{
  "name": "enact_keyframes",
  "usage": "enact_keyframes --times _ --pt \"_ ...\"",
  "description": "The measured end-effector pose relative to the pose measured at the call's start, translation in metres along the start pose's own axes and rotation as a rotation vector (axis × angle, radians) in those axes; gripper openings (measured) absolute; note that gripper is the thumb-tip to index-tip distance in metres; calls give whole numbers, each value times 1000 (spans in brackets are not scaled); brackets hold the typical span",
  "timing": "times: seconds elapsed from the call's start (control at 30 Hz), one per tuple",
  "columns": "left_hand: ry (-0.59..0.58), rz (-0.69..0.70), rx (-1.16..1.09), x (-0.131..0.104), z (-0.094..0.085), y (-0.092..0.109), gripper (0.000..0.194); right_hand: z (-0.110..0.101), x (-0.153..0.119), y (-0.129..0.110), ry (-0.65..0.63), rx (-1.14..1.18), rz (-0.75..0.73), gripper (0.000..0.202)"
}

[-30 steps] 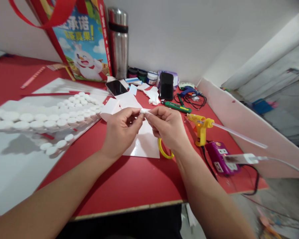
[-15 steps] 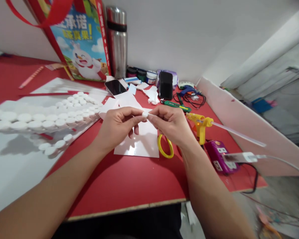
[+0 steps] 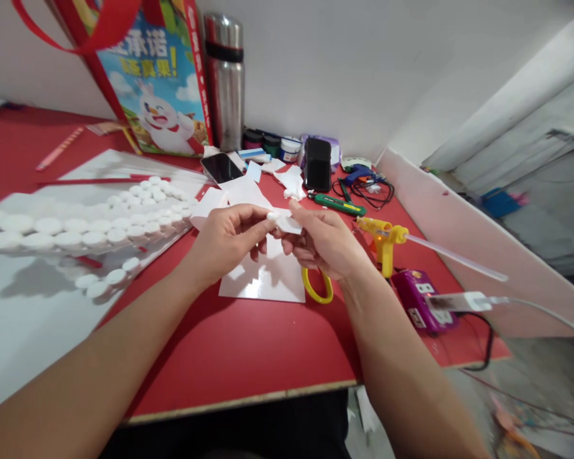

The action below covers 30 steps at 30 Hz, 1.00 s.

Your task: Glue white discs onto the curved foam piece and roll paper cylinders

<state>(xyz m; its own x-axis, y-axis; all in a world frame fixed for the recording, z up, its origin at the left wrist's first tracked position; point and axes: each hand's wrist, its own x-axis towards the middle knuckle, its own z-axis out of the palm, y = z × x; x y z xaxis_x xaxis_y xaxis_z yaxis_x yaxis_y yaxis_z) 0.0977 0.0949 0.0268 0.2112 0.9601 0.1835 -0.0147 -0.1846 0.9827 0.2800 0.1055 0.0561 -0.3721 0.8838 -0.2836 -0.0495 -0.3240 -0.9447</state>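
Observation:
My left hand [image 3: 229, 242] pinches the small rounded end of a soft-looking white piece [image 3: 287, 223] between thumb and fingertips. The flatter, wider end of that piece lies in my right hand [image 3: 328, 242], with the thumb along its upper edge and the fingers curled beneath. Both hands are raised over a glossy white sheet [image 3: 263, 287] on the red table. To the left, several white round discs [image 3: 95, 238] are joined in rows above a white board [image 3: 33, 331]. A yellow loop [image 3: 318, 296] lies just below my right hand, partly hidden by it.
A yellow glue gun [image 3: 385, 239] with a clear stick stands at right beside a purple box [image 3: 421, 299] with cables. Behind are a green cutter [image 3: 338, 204], black phone [image 3: 318, 164], steel flask [image 3: 226, 83], paint jars [image 3: 291, 150] and a colourful bag [image 3: 157, 89].
My right hand has turned and shifted slightly down, its thumb now on top. More of the white piece shows between the hands. My left hand has hardly moved.

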Motion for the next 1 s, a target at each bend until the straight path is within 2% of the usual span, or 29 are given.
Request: enact_keyframes --times 0.13,0.27,0.43,0.8,1.0 --pt "4 -9 -11 1 -2 1 22 -3 5 -1 18 118 66 44" --pt "-1 6 50 0 -3 2 23 -2 7 1 -18 215 95 32" --pt "-19 -25 18 -1 -2 2 22 -1 2 -1 -50 293 87 17" --pt "-29 -53 -28 0 -1 2 23 -1 0 -1 -77 243 97 13" --pt "-7 -64 -13 -1 -2 1 20 -1 -2 -1 -87 242 102 22"
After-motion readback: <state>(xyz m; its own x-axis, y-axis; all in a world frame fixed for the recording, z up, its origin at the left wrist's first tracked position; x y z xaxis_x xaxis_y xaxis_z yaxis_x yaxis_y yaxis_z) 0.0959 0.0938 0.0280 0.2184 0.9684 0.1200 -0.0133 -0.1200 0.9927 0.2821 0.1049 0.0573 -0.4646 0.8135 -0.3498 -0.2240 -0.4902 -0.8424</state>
